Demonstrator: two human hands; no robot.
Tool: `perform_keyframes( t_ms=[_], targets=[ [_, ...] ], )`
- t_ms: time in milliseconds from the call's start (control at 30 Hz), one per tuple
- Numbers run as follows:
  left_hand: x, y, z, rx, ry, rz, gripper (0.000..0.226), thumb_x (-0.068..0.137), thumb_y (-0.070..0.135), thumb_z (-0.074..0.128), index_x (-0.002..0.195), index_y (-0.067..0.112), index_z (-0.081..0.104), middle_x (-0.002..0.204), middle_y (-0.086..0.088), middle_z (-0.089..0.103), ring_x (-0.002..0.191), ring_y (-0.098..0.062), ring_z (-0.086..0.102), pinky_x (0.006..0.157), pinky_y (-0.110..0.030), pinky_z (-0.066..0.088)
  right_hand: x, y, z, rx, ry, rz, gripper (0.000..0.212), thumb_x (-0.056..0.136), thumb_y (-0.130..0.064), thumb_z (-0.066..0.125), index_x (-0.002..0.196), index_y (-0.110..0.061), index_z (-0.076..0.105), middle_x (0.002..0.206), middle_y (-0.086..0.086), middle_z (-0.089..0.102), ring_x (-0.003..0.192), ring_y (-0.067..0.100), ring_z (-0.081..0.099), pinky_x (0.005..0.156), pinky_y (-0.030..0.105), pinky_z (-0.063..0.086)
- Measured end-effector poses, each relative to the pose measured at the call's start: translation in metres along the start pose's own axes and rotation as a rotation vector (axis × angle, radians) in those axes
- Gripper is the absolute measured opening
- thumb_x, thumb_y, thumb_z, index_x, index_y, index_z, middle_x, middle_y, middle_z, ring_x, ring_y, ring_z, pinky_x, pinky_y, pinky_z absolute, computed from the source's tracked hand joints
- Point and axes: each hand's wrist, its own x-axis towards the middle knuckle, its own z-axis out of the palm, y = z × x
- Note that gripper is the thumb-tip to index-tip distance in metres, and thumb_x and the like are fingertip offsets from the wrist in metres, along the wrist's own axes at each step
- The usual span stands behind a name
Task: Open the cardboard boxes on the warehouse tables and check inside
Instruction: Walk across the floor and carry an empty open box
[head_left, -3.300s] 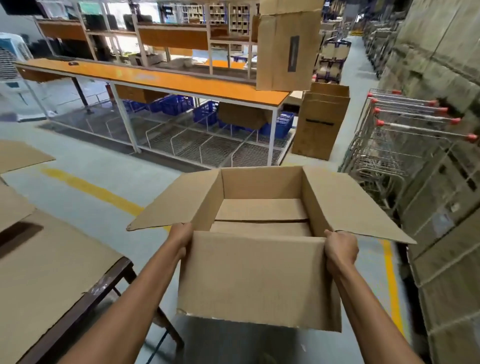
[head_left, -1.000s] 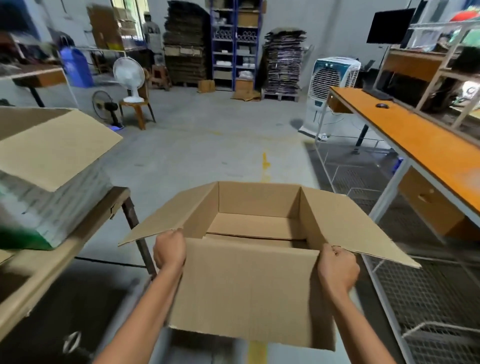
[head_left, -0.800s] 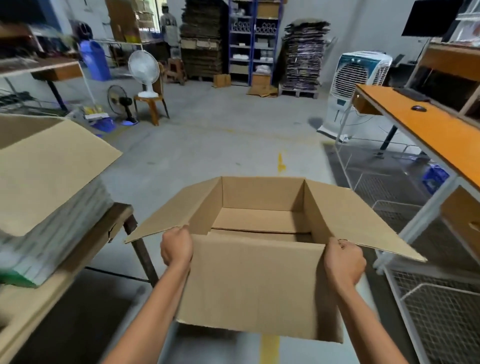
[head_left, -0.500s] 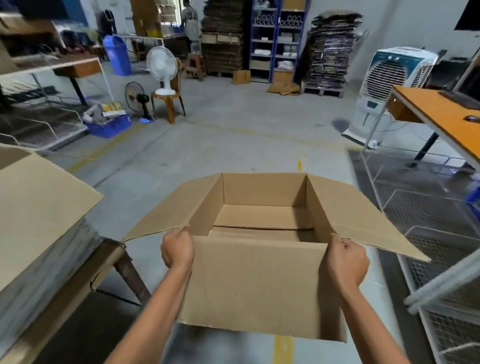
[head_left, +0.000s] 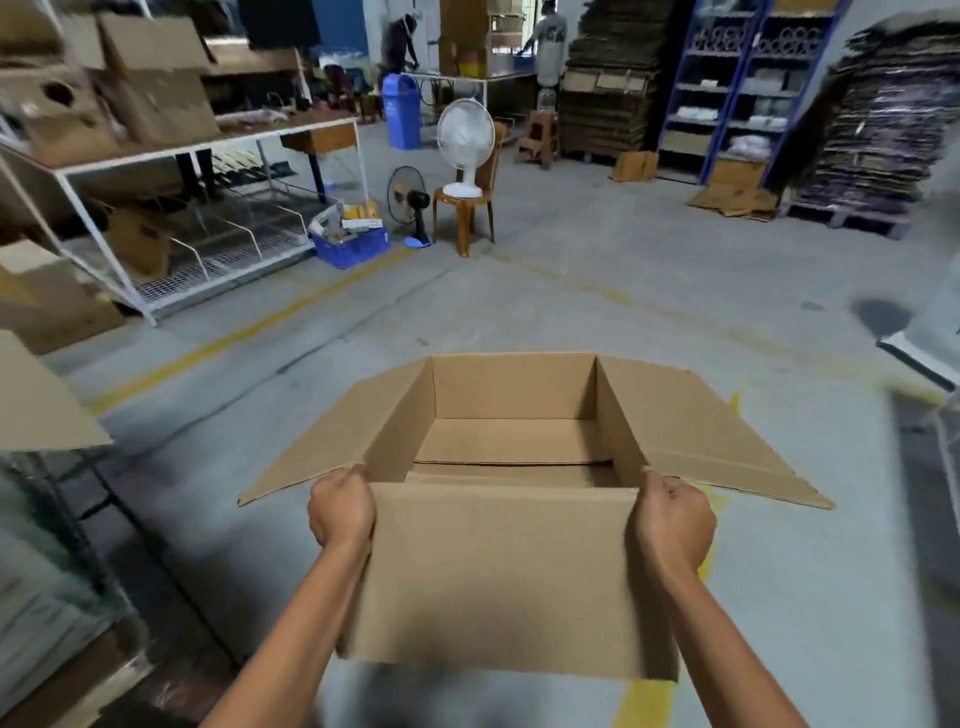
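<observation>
The person holds an open cardboard box (head_left: 498, 577) in the air above the grey floor (head_left: 571, 291), in front of the body. The left hand (head_left: 341, 512) is closed around the near left corner of the box, and the right hand (head_left: 672, 522) is closed around the near right corner. The side flaps are spread outward. Inside, only the bottom flaps are visible.

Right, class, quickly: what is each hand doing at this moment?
Left hand: closed on the open cardboard box, at its near left corner.
Right hand: closed on the same box, at its near right corner.
</observation>
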Motion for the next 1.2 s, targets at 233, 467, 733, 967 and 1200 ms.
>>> perform_keyframes(
  t_ms=[233, 467, 733, 967, 1200],
  targets=[
    [0.050, 0.041, 0.031, -0.050, 0.220, -0.059, 0.036, 0.092, 0.029, 0.061, 0.071, -0.001, 0.061, 0.073, -0.015, 0.061, 0.076, -0.036, 0.054, 0.069, -0.037, 0.038, 0.079, -0.064, 0.091, -0.012, -0.198, -0.103, 0.043, 0.088, -0.039, 0.051, 0.058, -0.008, 0.048, 0.068, 0.015, 0.054, 0.076, 0.041, 0.052, 0.071, 0.042, 0.046],
    [0.123, 0.075, 0.040, -0.150, 0.415, -0.045, 0.029, 0.095, 0.021, 0.062, 0.071, 0.005, 0.060, 0.077, -0.011, 0.058, 0.076, -0.025, 0.050, 0.068, -0.032, 0.033, 0.124, -0.132, 0.203, 0.017, -0.359, -0.200, 0.047, 0.094, -0.028, 0.055, 0.054, -0.009, 0.040, 0.059, 0.009, 0.042, 0.071, 0.037, 0.045, 0.064, 0.039, 0.038],
    [0.251, 0.139, 0.045, -0.156, 0.598, 0.060, 0.037, 0.096, 0.028, 0.059, 0.071, 0.001, 0.061, 0.076, -0.015, 0.061, 0.078, -0.036, 0.056, 0.067, -0.037, 0.037, 0.160, -0.242, 0.350, 0.107, -0.449, -0.379, 0.059, 0.099, -0.039, 0.053, 0.055, -0.002, 0.037, 0.058, 0.015, 0.040, 0.066, 0.037, 0.041, 0.060, 0.041, 0.030],
    [0.351, 0.206, 0.045, -0.218, 0.708, 0.163, 0.047, 0.099, 0.026, 0.056, 0.064, -0.004, 0.045, 0.060, -0.011, 0.048, 0.064, -0.029, 0.044, 0.063, -0.040, 0.033, 0.190, -0.345, 0.479, 0.193, -0.561, -0.256, 0.062, 0.093, -0.040, 0.062, 0.063, 0.012, 0.049, 0.067, 0.026, 0.053, 0.069, 0.037, 0.050, 0.065, 0.041, 0.037],
    [0.440, 0.260, 0.038, -0.220, 0.835, 0.223, 0.051, 0.099, 0.026, 0.058, 0.055, 0.008, 0.037, 0.054, -0.004, 0.039, 0.057, -0.021, 0.035, 0.061, -0.039, 0.029, 0.194, -0.432, 0.592, 0.314, -0.680, -0.350, 0.057, 0.095, -0.032, 0.061, 0.057, 0.004, 0.038, 0.060, 0.014, 0.035, 0.060, 0.028, 0.034, 0.057, 0.041, 0.028]
  ],
)
